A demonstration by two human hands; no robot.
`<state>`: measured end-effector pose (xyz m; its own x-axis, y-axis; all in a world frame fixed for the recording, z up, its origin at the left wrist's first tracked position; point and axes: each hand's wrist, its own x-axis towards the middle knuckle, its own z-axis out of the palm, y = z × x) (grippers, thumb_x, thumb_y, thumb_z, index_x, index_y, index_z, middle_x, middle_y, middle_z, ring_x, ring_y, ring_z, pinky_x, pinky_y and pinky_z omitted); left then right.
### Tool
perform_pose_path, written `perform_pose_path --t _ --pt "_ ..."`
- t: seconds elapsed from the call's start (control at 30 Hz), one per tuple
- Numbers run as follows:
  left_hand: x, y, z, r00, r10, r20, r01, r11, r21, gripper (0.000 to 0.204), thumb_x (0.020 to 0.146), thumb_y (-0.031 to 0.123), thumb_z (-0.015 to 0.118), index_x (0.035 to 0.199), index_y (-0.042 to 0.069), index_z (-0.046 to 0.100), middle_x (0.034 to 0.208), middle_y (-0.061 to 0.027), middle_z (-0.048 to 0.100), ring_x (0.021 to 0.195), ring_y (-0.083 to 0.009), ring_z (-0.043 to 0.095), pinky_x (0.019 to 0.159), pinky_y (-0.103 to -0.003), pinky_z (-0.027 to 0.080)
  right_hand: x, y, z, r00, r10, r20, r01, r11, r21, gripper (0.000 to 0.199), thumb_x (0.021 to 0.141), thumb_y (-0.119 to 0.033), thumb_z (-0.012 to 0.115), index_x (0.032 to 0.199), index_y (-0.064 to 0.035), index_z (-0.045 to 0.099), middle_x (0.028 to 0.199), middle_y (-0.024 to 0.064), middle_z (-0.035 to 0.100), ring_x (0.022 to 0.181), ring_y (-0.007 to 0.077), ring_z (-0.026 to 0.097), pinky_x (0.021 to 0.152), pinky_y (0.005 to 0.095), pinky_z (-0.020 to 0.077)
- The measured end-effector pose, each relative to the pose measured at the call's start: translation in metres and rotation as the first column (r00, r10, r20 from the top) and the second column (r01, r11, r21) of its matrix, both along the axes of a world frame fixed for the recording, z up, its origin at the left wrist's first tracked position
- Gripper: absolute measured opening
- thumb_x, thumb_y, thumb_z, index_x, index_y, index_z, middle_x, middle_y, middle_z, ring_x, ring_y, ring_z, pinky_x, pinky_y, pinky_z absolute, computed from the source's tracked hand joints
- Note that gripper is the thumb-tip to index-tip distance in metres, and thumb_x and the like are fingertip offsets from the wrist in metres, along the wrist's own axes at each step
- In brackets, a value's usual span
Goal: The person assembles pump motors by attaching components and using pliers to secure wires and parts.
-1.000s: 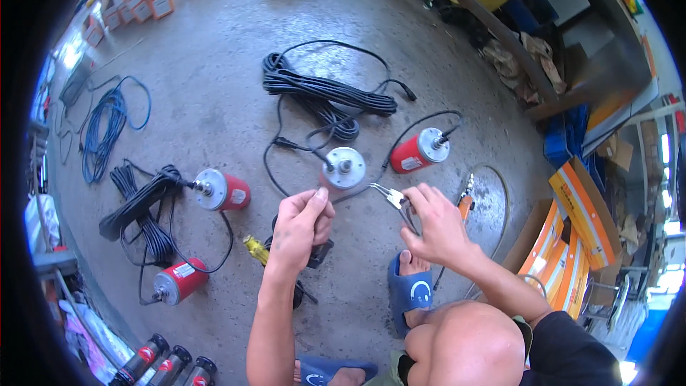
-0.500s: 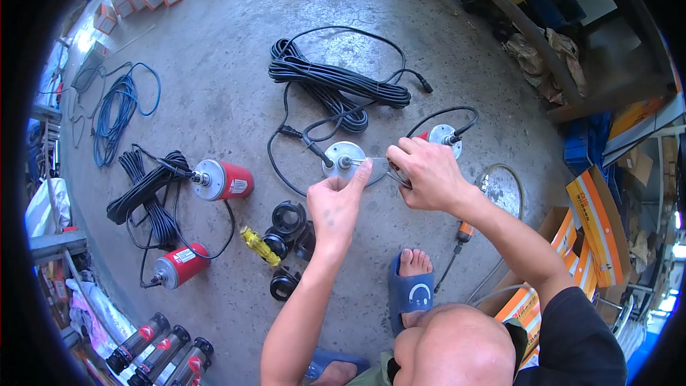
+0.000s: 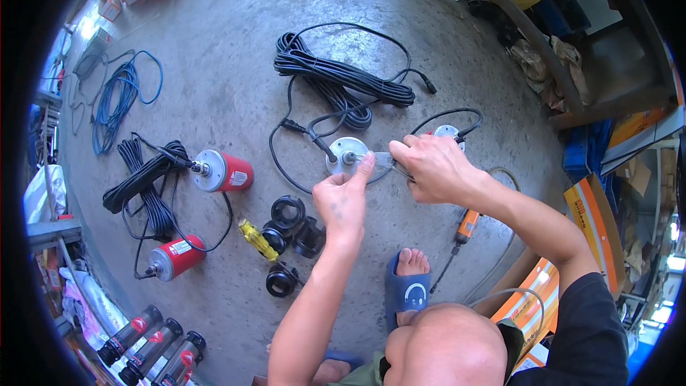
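Observation:
My left hand (image 3: pixel 341 201) is closed, thumb and fingers pinching one end of a small clear plastic piece (image 3: pixel 384 160), perhaps a little bag. My right hand (image 3: pixel 444 170) grips its other end, fingers curled; whatever else lies in its palm is hidden. Below and behind them on the floor, a cylinder's silver end cap (image 3: pixel 346 150) faces up, with a black cable plugged into it. Another red cylinder with a silver cap (image 3: pixel 447 131) is partly covered by my right hand. A coiled black cable (image 3: pixel 343 80) lies beyond the hands.
Two red cylinders (image 3: pixel 236 174) (image 3: pixel 187 256) with a black cable bundle (image 3: pixel 146 179) lie left. Black round fittings (image 3: pixel 287 212) and a yellow packet (image 3: pixel 257 241) sit nearer. An orange hand tool (image 3: pixel 468 226) with a hose lies right, beside orange cartons (image 3: pixel 597 225). Clear tubes (image 3: pixel 153 350) stand lower left.
The clear piece shows more plainly between my hands. Both hands have shifted slightly right in the view, which has itself moved a little.

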<state>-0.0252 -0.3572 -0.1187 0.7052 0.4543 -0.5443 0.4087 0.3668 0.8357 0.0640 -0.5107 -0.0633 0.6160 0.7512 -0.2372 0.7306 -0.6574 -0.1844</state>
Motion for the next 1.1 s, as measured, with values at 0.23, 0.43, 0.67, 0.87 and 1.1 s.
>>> perform_pose_path --t 0.23,0.43,0.67,0.87,1.1 --pt "-0.004 0.013 0.005 0.989 -0.138 0.059 0.144 0.983 -0.115 0.032 0.091 0.029 0.082 0.080 0.008 0.062 0.064 0.0086 0.049 0.054 -0.0006 0.036 0.046 -0.022 0.022 0.003 0.003 0.003 1.000 -0.012 -0.027 0.011 0.999 -0.034 0.027 0.066 -0.005 0.066 0.088 -0.0032 0.052 0.075 0.0162 0.062 0.073 0.0387 0.065 0.059 0.0491 0.0481" --pt "-0.021 0.025 0.014 0.979 -0.080 0.189 0.130 0.955 -0.268 0.019 0.108 0.025 0.056 0.108 0.008 0.051 0.069 0.0090 0.038 0.054 -0.0007 0.030 0.048 -0.020 0.024 0.003 0.007 0.014 1.000 -0.008 -0.014 0.007 1.000 -0.031 0.020 0.066 -0.003 0.066 0.084 -0.0012 0.057 0.072 0.0198 0.066 0.070 0.0431 0.066 0.061 0.0522 0.0514" --pt "-0.020 0.028 0.018 0.965 -0.034 0.261 0.085 0.979 -0.186 0.016 0.108 0.021 0.055 0.108 0.004 0.054 0.071 0.0086 0.043 0.057 0.0004 0.033 0.048 -0.020 0.025 0.002 0.003 0.035 0.999 0.006 -0.040 -0.005 1.000 0.021 0.022 0.066 -0.003 0.067 0.086 -0.0021 0.057 0.075 0.0187 0.066 0.070 0.0406 0.067 0.058 0.0494 0.0511" --pt "-0.021 0.028 0.033 0.923 -0.194 0.333 0.213 0.977 -0.021 0.015 0.105 0.015 0.061 0.098 0.002 0.061 0.074 0.0080 0.051 0.058 0.0008 0.038 0.050 -0.021 0.028 -0.027 -0.011 0.050 0.992 0.035 0.118 -0.052 0.989 0.139 0.029 0.065 -0.006 0.071 0.091 -0.0050 0.057 0.083 0.0141 0.062 0.079 0.0344 0.065 0.064 0.0458 0.0520" --pt "-0.025 0.030 0.041 0.982 -0.051 0.180 0.150 0.794 -0.590 0.012 0.100 0.014 0.066 0.094 0.002 0.066 0.061 0.0059 0.041 0.049 -0.0055 0.033 0.046 -0.024 0.028 -0.052 -0.044 0.059 0.982 -0.183 -0.044 0.188 0.947 0.260 0.032 0.067 -0.010 0.071 0.096 -0.0061 0.057 0.090 0.0127 0.061 0.088 0.0334 0.062 0.076 0.0447 0.0511"
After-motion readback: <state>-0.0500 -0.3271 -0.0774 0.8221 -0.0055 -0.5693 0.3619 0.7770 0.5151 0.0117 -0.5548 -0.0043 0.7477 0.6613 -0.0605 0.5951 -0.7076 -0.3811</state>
